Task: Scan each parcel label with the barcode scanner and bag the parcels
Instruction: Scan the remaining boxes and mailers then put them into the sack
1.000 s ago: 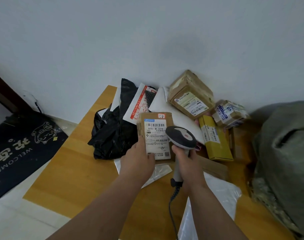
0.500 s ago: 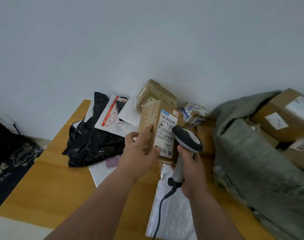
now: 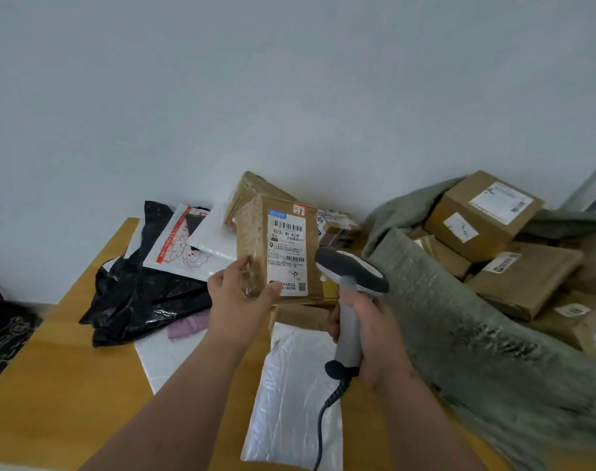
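Observation:
My left hand (image 3: 237,302) holds a brown cardboard parcel (image 3: 252,239) upright by its lower left corner, thumb on the white barcode label (image 3: 287,253) that faces me. My right hand (image 3: 367,331) grips the grey handle of the barcode scanner (image 3: 352,271), whose dark head sits just right of the parcel's label. The scanner's coiled cable (image 3: 327,413) hangs down toward me. A large grey-green sack (image 3: 466,334) lies open at the right, with several brown parcels (image 3: 483,212) in its mouth.
On the wooden table (image 3: 62,385) lie a black plastic bag (image 3: 143,294), a white printed mailer (image 3: 179,246), a clear plastic bag (image 3: 296,396) and more brown parcels (image 3: 252,188) against the white wall. A dark doormat (image 3: 1,334) lies on the floor at the left.
My view has swung right, revealing the sack and its parcels. My left hand has lifted the parcel up and to the right; the scanner has stayed beside the label.

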The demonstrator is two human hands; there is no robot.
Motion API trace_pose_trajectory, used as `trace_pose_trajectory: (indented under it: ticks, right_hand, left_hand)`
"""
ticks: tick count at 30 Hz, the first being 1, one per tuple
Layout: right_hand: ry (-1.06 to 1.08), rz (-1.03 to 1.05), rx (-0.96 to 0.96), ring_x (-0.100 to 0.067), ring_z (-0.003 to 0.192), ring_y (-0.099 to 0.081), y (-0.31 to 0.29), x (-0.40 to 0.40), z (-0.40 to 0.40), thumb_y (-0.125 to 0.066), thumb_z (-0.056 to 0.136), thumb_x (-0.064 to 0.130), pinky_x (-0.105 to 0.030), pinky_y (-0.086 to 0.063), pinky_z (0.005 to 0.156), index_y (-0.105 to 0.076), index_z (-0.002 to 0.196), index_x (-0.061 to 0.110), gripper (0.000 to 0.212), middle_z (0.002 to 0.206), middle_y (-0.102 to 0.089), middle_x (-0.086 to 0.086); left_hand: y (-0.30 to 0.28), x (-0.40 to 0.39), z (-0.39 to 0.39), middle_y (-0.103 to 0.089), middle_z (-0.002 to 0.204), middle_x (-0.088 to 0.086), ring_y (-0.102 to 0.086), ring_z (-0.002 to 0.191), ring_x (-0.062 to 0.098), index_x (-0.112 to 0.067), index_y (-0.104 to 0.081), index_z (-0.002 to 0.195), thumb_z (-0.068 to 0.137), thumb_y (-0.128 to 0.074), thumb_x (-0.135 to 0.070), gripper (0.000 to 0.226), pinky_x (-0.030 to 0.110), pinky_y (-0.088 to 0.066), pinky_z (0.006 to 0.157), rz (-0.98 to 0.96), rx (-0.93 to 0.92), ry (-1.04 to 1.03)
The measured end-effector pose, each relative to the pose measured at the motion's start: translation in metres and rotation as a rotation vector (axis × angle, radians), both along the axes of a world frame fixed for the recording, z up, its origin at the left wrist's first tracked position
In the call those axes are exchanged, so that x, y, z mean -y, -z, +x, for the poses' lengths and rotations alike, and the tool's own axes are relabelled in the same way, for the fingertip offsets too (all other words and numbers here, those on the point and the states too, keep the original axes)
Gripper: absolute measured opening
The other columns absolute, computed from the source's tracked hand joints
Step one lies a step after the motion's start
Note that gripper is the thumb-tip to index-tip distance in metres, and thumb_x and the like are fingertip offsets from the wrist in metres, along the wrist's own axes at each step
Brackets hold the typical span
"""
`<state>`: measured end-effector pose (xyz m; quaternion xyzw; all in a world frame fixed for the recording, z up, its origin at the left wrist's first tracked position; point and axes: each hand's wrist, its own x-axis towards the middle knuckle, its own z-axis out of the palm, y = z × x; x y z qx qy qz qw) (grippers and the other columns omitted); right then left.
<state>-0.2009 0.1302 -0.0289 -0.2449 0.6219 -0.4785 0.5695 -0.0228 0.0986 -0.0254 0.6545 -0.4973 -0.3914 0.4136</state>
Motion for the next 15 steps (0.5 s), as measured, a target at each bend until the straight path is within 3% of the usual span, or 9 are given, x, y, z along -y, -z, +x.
trace_pose_trajectory:
  ticks: [3, 6, 9, 15]
  right_hand:
    - [-0.052, -0.022, 0.012, -0.023, 0.068, -0.061, -0.004, -0.005, -0.01, -0.072, 0.058, 0.058, -0.037, -0.05, 0.068, -0.065, 0.107, 0.012, 0.068, 0.077, -0.067, -0.012]
    - [-0.065, -0.094, 0.065, -0.021, 0.062, -0.058, -0.005, -0.01, -0.019, -0.071, 0.08, 0.036, -0.037, -0.047, 0.066, -0.063, 0.108, 0.005, 0.042, 0.072, -0.063, -0.012]
    - [-0.09, -0.114, 0.06, -0.021, 0.061, -0.056, -0.01, -0.013, -0.025, -0.068, 0.085, 0.028, -0.04, -0.046, 0.069, -0.063, 0.098, 0.006, 0.026, 0.069, -0.062, -0.01]
    - [-0.104, -0.162, 0.112, -0.019, 0.06, -0.054, -0.017, -0.02, -0.035, -0.065, 0.09, 0.024, -0.036, -0.046, 0.065, -0.064, 0.094, 0.009, 0.015, 0.067, -0.06, -0.008]
  left_hand:
    - [-0.001, -0.004, -0.007, -0.027, 0.14, 0.002, -0.048, 0.113, 0.019, -0.03, -0.039, 0.144, 0.083, -0.075, -0.034, 0.071, 0.041, -0.043, 0.106, -0.019, 0.042, -0.005]
    - [-0.002, -0.008, -0.013, -0.027, 0.14, 0.002, -0.048, 0.11, 0.017, -0.03, -0.038, 0.144, 0.084, -0.075, -0.034, 0.071, 0.033, -0.043, 0.1, -0.037, 0.071, -0.01]
    - [-0.002, -0.012, -0.019, -0.028, 0.14, 0.002, -0.05, 0.113, 0.02, -0.028, -0.037, 0.145, 0.084, -0.074, -0.034, 0.071, 0.036, -0.046, 0.1, -0.036, 0.081, -0.02]
    - [-0.003, -0.022, -0.029, -0.029, 0.14, 0.002, -0.047, 0.107, 0.015, -0.028, -0.037, 0.145, 0.084, -0.074, -0.037, 0.072, 0.026, -0.04, 0.09, -0.046, 0.129, -0.039]
